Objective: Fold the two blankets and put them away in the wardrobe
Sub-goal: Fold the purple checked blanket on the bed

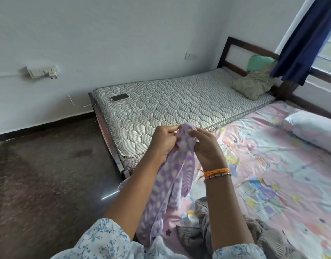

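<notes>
A purple blanket with pale yellow spots hangs bunched from both my hands in front of me, its lower part trailing down toward my lap. My left hand pinches its top edge on the left. Close beside it, my right hand, with orange threads at the wrist, grips the same edge. A second blanket, grey-brown and crumpled, lies on the pink patterned bed sheet just below my right forearm. No wardrobe is in view.
A bare quilted mattress on a dark bed frame stands ahead, with a phone on a charging cable at its near left corner. An olive cloth bundle and green pillow lie at its head. A white pillow sits right. Brown floor on the left.
</notes>
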A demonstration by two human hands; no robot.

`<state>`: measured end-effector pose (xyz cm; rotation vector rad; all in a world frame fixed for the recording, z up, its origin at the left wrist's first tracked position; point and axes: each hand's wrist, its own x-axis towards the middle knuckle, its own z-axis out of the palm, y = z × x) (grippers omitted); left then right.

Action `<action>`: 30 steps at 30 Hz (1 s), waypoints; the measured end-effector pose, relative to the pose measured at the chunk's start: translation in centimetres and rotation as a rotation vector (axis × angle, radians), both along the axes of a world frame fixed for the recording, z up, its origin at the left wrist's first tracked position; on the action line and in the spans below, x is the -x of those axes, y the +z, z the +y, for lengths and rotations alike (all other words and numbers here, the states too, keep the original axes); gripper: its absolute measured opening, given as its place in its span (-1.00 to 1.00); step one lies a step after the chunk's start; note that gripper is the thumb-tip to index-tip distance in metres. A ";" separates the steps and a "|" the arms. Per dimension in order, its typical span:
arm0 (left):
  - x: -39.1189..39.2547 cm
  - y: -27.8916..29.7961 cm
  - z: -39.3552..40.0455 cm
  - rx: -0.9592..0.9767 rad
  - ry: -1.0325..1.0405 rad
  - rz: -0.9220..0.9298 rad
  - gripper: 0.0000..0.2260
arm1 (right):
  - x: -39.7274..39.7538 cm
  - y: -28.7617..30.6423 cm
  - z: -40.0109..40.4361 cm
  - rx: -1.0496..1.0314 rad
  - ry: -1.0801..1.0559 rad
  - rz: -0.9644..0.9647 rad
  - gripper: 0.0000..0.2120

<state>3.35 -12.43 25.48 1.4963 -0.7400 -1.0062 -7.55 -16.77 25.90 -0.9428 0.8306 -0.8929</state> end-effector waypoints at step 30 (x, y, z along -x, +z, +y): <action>1.3 1.5 0.1 0.308 -0.007 -0.501 -0.73 | 0.4 1.7 -0.2 0.575 -0.089 0.430 -0.84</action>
